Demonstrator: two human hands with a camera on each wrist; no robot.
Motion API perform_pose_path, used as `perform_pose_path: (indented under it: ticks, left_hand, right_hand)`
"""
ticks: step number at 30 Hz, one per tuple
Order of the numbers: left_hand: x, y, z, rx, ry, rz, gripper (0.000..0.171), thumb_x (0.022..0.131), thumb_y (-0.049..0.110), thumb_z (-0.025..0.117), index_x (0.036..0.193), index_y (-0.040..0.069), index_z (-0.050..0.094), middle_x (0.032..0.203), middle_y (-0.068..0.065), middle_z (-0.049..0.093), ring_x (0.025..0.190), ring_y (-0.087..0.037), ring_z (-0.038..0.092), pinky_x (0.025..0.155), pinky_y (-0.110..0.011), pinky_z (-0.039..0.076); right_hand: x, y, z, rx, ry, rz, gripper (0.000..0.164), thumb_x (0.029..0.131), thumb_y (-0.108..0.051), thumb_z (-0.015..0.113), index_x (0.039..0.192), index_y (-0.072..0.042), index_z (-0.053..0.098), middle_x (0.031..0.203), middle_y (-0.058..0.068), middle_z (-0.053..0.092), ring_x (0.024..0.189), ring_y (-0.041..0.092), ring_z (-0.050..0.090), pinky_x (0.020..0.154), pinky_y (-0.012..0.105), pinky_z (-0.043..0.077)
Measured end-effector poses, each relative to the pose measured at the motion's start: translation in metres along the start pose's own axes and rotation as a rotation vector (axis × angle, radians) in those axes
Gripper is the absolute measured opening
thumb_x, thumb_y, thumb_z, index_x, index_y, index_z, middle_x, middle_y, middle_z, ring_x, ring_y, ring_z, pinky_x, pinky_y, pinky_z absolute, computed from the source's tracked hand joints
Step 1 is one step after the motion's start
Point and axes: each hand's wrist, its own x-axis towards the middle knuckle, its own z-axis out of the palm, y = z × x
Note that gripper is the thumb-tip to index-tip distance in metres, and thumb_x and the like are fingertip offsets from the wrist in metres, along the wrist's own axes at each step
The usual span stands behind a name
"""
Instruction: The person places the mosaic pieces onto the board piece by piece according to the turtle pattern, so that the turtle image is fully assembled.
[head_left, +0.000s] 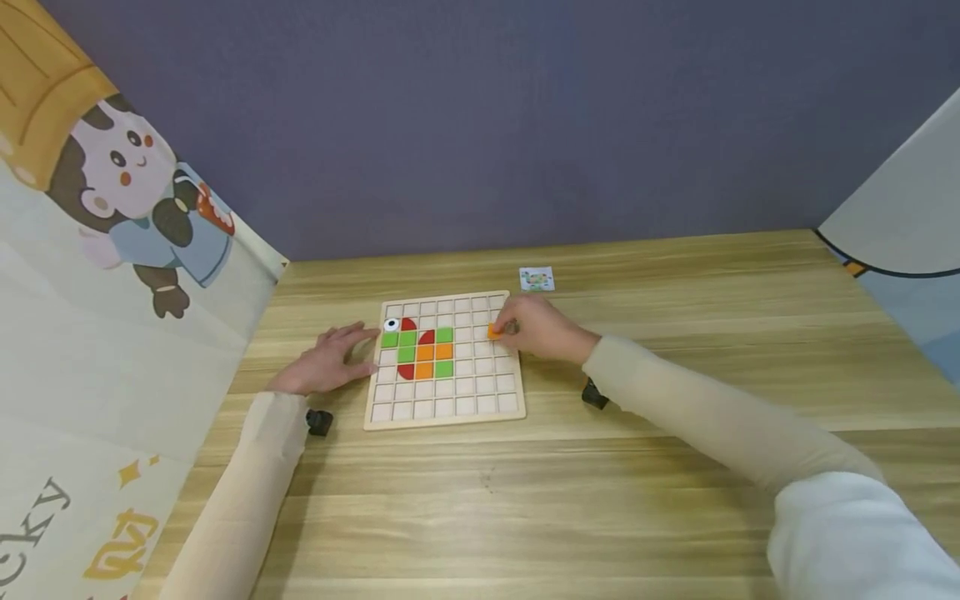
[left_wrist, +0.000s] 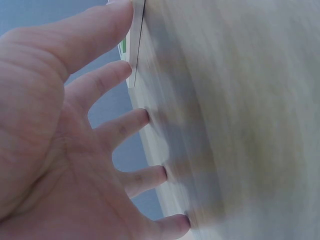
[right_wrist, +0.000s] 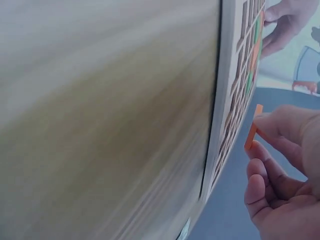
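Note:
A square wooden grid board (head_left: 486, 405) lies on the table, with green, orange and red tiles and a round eye tile (head_left: 392, 324) set in its left and middle cells. My right hand (head_left: 543, 327) pinches an orange tile (right_wrist: 253, 127) between thumb and fingers above the board's right side; its other fingers curl in the right wrist view. At the board's left edge, my left hand (head_left: 326, 360) has its fingers spread, thumb and index finger touching the rim. In the left wrist view the left fingertips (left_wrist: 142, 116) meet the table beside the board.
A small picture card (head_left: 536, 279) lies behind the board, near its back right corner. The wooden table (head_left: 480, 508) runs back to a dark blue-grey wall panel (head_left: 525, 125). A cartoon-printed panel (head_left: 67, 350) stands on the left. Dark wrist cameras (head_left: 319, 422) sit at both wrists.

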Motion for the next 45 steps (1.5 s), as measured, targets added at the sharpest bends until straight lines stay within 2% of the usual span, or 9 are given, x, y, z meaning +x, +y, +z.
perform_pose_path:
  ticks: [3,9,16,22,28,35,37,41,45]
  left_hand:
    - [0.001,0.0,0.0,-0.005,-0.003,-0.003,0.067,0.093,0.041,0.058,0.148,0.013,0.033,0.154,-0.022,0.015,0.134,-0.054,0.006,0.1,-0.071,0.013]
    - [0.002,0.0,0.001,-0.004,-0.006,-0.005,0.066,0.093,0.041,0.058,0.148,0.014,0.033,0.154,-0.022,0.014,0.135,-0.054,0.006,0.101,-0.071,0.013]
    - [-0.001,0.002,-0.001,0.007,-0.003,-0.01,0.065,0.093,0.039,0.058,0.148,0.014,0.033,0.154,-0.022,0.015,0.134,-0.054,0.007,0.097,-0.073,0.018]
    - [0.0,0.001,-0.001,0.001,-0.001,-0.005,0.065,0.093,0.039,0.059,0.148,0.013,0.033,0.154,-0.022,0.015,0.134,-0.054,0.007,0.098,-0.073,0.017]
    - [0.0,-0.001,0.0,-0.007,0.003,0.012,0.065,0.093,0.038,0.06,0.147,0.012,0.034,0.153,-0.023,0.015,0.135,-0.054,0.007,0.1,-0.071,0.015]
    - [-0.001,0.002,0.001,0.003,0.004,0.0,0.066,0.093,0.041,0.058,0.148,0.014,0.033,0.153,-0.022,0.015,0.134,-0.055,0.007,0.096,-0.074,0.018]
    - [-0.001,0.002,0.0,-0.001,0.003,-0.001,0.067,0.093,0.041,0.058,0.148,0.014,0.033,0.153,-0.022,0.015,0.134,-0.055,0.007,0.096,-0.074,0.018]
    - [-0.001,0.002,0.0,-0.006,0.0,-0.008,0.067,0.092,0.043,0.058,0.148,0.016,0.033,0.153,-0.022,0.015,0.134,-0.055,0.007,0.096,-0.074,0.018]
    - [-0.001,0.0,0.0,-0.005,-0.001,-0.008,0.067,0.092,0.044,0.058,0.148,0.016,0.034,0.153,-0.022,0.015,0.134,-0.055,0.006,0.096,-0.074,0.019]
  right_hand:
    - [0.016,-0.005,0.009,0.0,-0.025,0.002,0.01,0.082,-0.012,0.074,0.092,-0.011,0.076,0.086,-0.005,0.064,0.081,0.013,0.056,0.1,0.035,0.037]
    - [0.037,-0.013,0.02,0.044,-0.082,0.057,0.015,0.083,-0.005,0.071,0.096,-0.011,0.076,0.095,-0.003,0.067,0.095,0.016,0.057,0.098,0.034,0.04]
    - [0.045,-0.021,0.026,0.067,-0.098,0.045,0.016,0.083,0.0,0.068,0.096,-0.007,0.075,0.097,0.0,0.069,0.096,0.016,0.061,0.112,0.033,0.018]
    - [0.045,-0.023,0.027,0.052,-0.083,0.038,0.014,0.083,0.001,0.068,0.093,-0.006,0.075,0.096,0.0,0.068,0.095,0.016,0.061,0.113,0.032,0.016]
    - [0.04,-0.024,0.026,0.003,-0.107,0.016,0.009,0.085,-0.008,0.07,0.093,-0.009,0.075,0.095,-0.002,0.059,0.095,0.016,0.05,0.096,0.032,0.04]
    - [0.024,-0.016,0.007,0.015,-0.097,0.059,0.016,0.088,-0.013,0.068,0.103,-0.009,0.073,0.106,0.0,0.056,0.103,0.018,0.049,0.092,0.035,0.042]
    - [0.017,-0.009,-0.002,0.021,-0.079,0.063,0.016,0.088,-0.012,0.068,0.103,-0.008,0.072,0.106,0.0,0.056,0.104,0.02,0.049,0.099,0.039,0.038]
    - [-0.001,0.008,-0.019,0.014,-0.036,0.054,0.017,0.087,-0.01,0.069,0.102,-0.004,0.073,0.103,0.003,0.058,0.104,0.023,0.05,0.101,0.044,0.035]
    - [-0.021,0.024,-0.033,-0.007,-0.009,0.084,0.017,0.085,-0.01,0.071,0.1,-0.003,0.073,0.1,0.004,0.058,0.097,0.023,0.053,0.086,0.041,0.045]
